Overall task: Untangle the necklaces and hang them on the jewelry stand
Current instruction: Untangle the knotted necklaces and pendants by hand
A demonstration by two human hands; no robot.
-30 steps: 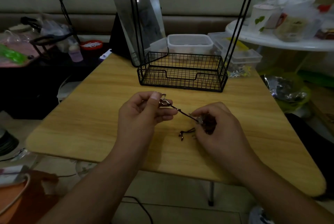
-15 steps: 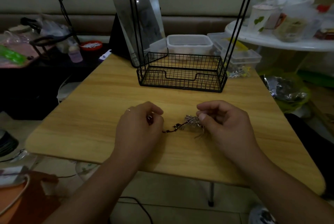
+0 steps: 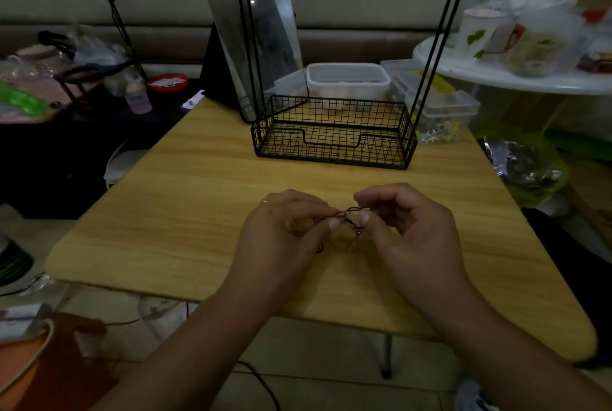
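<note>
Left hand (image 3: 284, 235) curled over the wooden table (image 3: 185, 212), thumb and forefinger closed tight on one end of the tangled necklaces (image 3: 346, 216). Right hand (image 3: 410, 231) curled likewise, thumb and forefinger pinching the other end of the same tangle, remaining fingers folded loosely into the palm. Fingertips of both hands nearly touching, the small bundle held between them just above the tabletop, near the middle of the table and well short of the jewelry stand (image 3: 334, 132). Thin dark cords and a few pale beads or metal bits visible in the gap between the fingertips; a short dark strand hanging below the left palm. Number of necklaces impossible to tell: dim, small, and mostly covered by the fingers. Also unclear whether any strand touches the table. Stand at the far side of the table, wire basket base in full view, two pairs of slanted black rods rising out of the top edge, hooks cut off so that only their lower tips show. Behind the stand, a tilted mirror (image 3: 255, 36) and a clear lidded plastic box (image 3: 347, 79), partly screened by the rods and mesh.
</note>
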